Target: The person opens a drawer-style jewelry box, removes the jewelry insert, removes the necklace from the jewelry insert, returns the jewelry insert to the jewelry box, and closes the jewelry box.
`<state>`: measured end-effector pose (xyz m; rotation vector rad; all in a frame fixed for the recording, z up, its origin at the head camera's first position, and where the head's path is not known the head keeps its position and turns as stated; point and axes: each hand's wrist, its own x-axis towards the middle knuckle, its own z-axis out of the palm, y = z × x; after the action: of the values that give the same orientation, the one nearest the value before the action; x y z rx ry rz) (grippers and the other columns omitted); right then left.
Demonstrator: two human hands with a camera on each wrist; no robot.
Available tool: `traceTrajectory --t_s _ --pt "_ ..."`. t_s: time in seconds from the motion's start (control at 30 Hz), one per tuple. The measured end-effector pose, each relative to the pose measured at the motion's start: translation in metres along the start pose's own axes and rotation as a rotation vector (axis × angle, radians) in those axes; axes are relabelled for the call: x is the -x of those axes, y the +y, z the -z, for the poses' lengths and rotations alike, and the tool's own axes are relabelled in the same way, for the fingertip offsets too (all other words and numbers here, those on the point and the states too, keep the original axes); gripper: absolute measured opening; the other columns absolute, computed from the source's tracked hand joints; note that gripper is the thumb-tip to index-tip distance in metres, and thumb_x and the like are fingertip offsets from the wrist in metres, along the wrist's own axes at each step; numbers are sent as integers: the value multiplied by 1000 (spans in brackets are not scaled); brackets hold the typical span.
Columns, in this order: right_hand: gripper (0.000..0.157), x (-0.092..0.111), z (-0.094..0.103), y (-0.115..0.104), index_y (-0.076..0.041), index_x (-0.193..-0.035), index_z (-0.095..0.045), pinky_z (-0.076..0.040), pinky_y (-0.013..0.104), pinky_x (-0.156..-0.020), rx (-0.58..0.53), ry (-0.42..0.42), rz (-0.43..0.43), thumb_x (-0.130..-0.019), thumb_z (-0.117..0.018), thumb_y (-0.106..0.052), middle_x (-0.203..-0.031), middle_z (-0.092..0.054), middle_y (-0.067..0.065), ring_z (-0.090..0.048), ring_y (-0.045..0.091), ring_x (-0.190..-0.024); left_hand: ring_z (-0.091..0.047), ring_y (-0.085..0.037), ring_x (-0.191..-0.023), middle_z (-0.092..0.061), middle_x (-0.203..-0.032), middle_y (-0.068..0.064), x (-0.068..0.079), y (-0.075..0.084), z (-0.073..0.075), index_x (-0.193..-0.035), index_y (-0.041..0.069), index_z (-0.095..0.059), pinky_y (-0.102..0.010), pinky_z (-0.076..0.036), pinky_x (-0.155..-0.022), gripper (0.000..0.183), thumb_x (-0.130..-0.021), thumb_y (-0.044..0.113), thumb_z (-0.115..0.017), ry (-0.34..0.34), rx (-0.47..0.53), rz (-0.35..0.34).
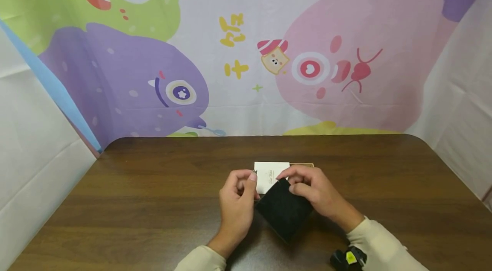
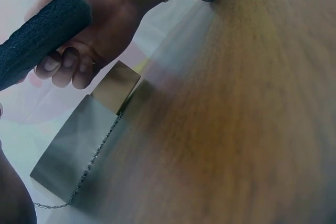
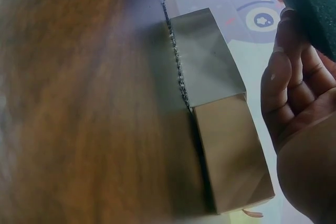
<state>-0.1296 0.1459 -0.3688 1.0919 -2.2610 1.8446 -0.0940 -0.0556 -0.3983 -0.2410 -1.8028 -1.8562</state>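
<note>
A square black foam pad [image 1: 285, 210], soft-looking and thick, is tilted over the table, with my right hand [image 1: 315, 187] pinching its upper corner. My left hand [image 1: 239, 200] pinches one end of a thin silver chain [image 3: 177, 59] between thumb and forefinger. From those fingertips the chain drops to the table and lies along the near side of a small box. The box has a white sleeve [image 1: 263, 170] with gold print and a brown kraft part [image 3: 231, 153] standing out of its right end. In the head view the pad hides part of the box.
The box stands on a dark wooden table [image 1: 127, 202]. Behind it hangs a cloth [image 1: 246, 104] printed with cartoon monsters, and white cloth walls [image 1: 34, 143] flank both sides. A black device [image 1: 347, 258] with a yellow sticker sits by my right sleeve.
</note>
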Motion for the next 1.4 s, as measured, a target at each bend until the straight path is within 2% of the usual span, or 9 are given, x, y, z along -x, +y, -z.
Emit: traceTrajectory --t_s 0.13,0.37,0.5,0.7,0.9,1.17,1.4 --pt "33 0 0 -3 3 -108 -69 -53 29 -61 -58 60 2 -82 -52 12 -77 -64 4 -60 13 -64 -50 -11 -52 -55 -58 -5 0 1 0 -96 3 -66 -22 -42 -50 5 -98 8 -64 -4 -6 -15" --pt "30 -2 0 -6 10 -109 -65 -55 29 -57 -155 176 6 -84 -49 14 -79 -69 4 -66 14 -64 -57 -25 -50 -58 -58 -9 0 2 0 -95 6 -66 -23 -46 -50 4 -97 4 -63 -20 -10 -30" --pt "29 -2 0 -6 12 -108 -64 -55 29 -57 -173 199 2 -84 -48 14 -80 -71 5 -67 15 -64 -57 -21 -50 -58 -57 -6 0 4 0 -95 7 -66 -22 -44 -48 7 -96 1 -63 -16 -21 -39" --pt "30 -2 1 -7 11 -106 -66 -52 26 -54 -137 256 27 -81 -49 16 -73 -67 3 -62 11 -60 -57 -17 -49 -57 -56 -4 -1 4 0 -95 7 -66 -23 -43 -46 9 -96 -1 -63 -19 -26 -58" --pt "32 -2 2 -7 6 -104 -70 -46 25 -53 -56 323 13 -80 -51 16 -67 -57 0 -53 9 -57 -57 -13 -50 -56 -56 -4 -1 3 0 -95 5 -66 -22 -44 -46 8 -95 -2 -63 -21 -23 -57" --pt "26 -3 2 -8 1 -100 -72 -48 24 -57 20 427 -85 -83 -55 12 -70 -58 0 -55 11 -64 -57 -22 -49 -58 -57 -2 -1 1 1 -92 8 -66 -23 -42 -46 9 -94 -1 -65 -48 -41 -50" --pt "22 -4 3 -8 0 -100 -72 -44 24 -58 57 470 -103 -86 -57 10 -68 -54 0 -51 13 -63 -56 -29 -48 -58 -57 -2 -1 -2 1 -93 7 -66 -23 -40 -45 8 -93 -1 -65 -55 -40 -41"
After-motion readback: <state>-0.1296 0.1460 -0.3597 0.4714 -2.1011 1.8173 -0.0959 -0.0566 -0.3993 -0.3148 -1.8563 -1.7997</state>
